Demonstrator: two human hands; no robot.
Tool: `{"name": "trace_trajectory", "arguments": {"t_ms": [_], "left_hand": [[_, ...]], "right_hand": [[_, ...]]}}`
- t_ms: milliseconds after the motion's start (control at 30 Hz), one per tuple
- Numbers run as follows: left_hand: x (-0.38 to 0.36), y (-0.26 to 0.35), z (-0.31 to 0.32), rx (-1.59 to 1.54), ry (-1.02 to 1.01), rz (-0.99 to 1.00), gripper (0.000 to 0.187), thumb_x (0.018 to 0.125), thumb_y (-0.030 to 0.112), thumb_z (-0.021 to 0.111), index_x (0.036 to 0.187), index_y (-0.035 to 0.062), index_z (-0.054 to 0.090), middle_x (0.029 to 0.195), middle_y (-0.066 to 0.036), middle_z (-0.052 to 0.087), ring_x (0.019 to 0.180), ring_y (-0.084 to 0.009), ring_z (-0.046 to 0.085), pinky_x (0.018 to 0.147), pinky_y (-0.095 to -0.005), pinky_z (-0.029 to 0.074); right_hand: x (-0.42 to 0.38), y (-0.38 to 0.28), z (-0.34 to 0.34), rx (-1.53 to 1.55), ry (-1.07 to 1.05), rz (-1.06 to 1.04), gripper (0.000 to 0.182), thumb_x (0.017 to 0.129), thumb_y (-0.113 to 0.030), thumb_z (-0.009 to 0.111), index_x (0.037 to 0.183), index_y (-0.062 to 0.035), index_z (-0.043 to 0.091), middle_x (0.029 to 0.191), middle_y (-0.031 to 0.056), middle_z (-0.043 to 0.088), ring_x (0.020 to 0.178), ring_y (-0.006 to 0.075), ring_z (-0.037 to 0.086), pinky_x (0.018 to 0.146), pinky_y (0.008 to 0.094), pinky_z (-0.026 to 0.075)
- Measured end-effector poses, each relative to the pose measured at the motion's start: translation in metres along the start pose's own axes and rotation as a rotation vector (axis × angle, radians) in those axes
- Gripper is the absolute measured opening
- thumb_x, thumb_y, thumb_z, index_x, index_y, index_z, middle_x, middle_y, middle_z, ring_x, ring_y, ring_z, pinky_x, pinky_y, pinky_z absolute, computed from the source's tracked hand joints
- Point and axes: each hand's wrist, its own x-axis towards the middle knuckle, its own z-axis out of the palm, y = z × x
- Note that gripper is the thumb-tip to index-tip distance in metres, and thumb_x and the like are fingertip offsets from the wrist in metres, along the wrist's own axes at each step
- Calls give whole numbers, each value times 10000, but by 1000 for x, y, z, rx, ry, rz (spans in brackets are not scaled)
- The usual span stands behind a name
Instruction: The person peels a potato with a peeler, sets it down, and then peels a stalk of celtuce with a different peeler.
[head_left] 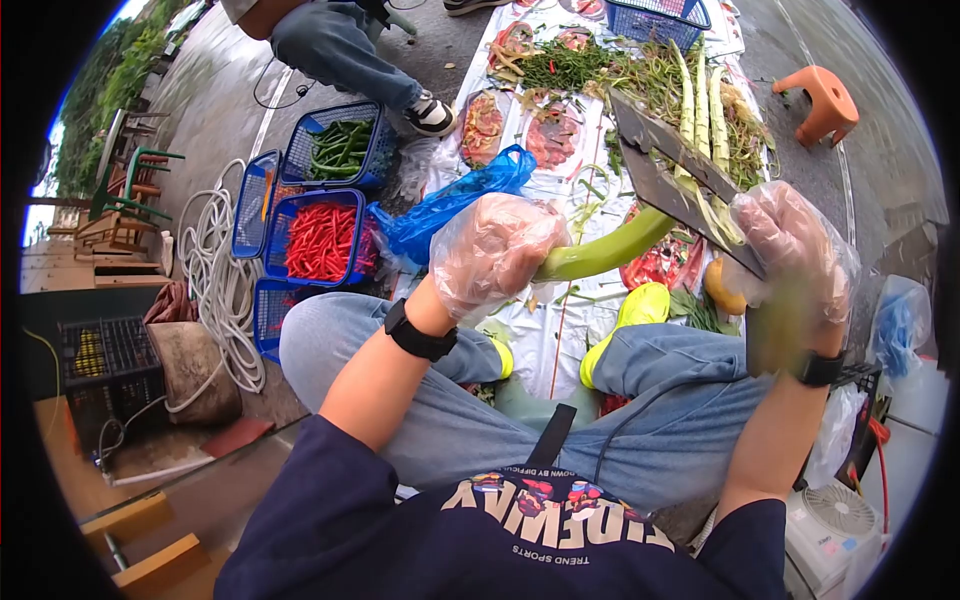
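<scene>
My left hand point(497, 255), in a clear plastic glove, is closed around one end of a thick, smooth, light-green vegetable stem point(615, 250). The stem curves up to the right, its far end lying against the dark blade of a cleaver point(655, 180). My right hand point(790, 235), gloved too, is closed on the cleaver; the part below that hand is blurred. Pale strips, seemingly peel, hang by the blade near my right fingers. Beyond the cleaver, several long pale-green stems point(702, 110) lie side by side on a heap of greens and roots point(650, 85).
Left of the printed sheet point(535, 345) stand blue baskets of red chillies point(320, 240) and green peppers point(342, 150), near a blue plastic bag point(460, 205). A coiled white hose point(215, 280) lies farther left. An orange stool point(820, 105) stands right; another person's leg point(345, 50) is at top.
</scene>
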Motion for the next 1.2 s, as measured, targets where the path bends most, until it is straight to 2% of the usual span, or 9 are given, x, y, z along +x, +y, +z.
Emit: {"name": "trace_trajectory", "arguments": {"t_ms": [200,267,333,467,633,700,800,1133,1200], "left_hand": [[3,7,-6,-163,-96,0,288,923,295,472,777,62,559,650,-124,545,594,-348,561,565,-431,443],[2,8,-4,-33,-24,61,205,892,235,502,801,57,548,658,-121,542,596,-344,565,570,-429,439],[3,4,0,109,58,125,129,861,175,531,825,51,536,665,-118,539,598,-340,569,574,-426,434],[-1,-7,3,424,198,116,181,741,28,597,859,46,461,692,-105,511,602,-306,586,537,-419,437],[1,-9,9,504,220,20,131,780,21,575,842,47,463,699,-113,532,617,-299,590,526,-416,449],[3,-6,7,388,183,-44,94,802,14,554,815,53,470,694,-100,527,586,-283,573,494,-409,423],[2,-4,8,421,175,-36,82,814,24,545,798,57,471,676,-93,501,560,-275,548,473,-404,391],[1,-9,16,489,309,44,134,875,67,518,751,77,468,626,-98,451,531,-288,517,473,-408,370],[5,-7,13,336,313,-35,161,895,81,506,739,76,467,606,-118,452,516,-303,506,475,-410,365]], "right_hand": [[6,-19,2,-61,-93,216,428,829,-30,630,1235,-164,624,779,80,575,705,236,594,590,355,479],[11,-22,7,193,-67,478,106,901,-131,592,990,-74,592,746,47,504,637,185,481,584,303,406],[10,-23,16,348,38,598,248,969,-237,550,837,-27,565,725,17,457,603,136,408,576,272,358],[38,-37,6,539,216,968,384,1002,-322,525,859,32,569,770,56,467,721,139,478,670,278,393],[41,-44,23,-362,237,378,458,866,-397,710,664,-32,519,613,151,452,619,347,474,591,442,382],[46,-52,18,-350,37,565,401,837,-388,740,745,-28,590,668,157,509,670,358,519,622,446,412],[40,-44,29,-457,267,349,416,831,-405,740,778,-12,614,688,162,535,694,361,542,645,441,430],[46,-49,17,-460,184,444,467,840,-438,719,746,3,601,677,175,548,681,373,550,632,448,434],[53,-54,11,-369,111,602,483,858,-452,691,695,-12,576,615,178,519,628,385,537,604,452,427]]}}
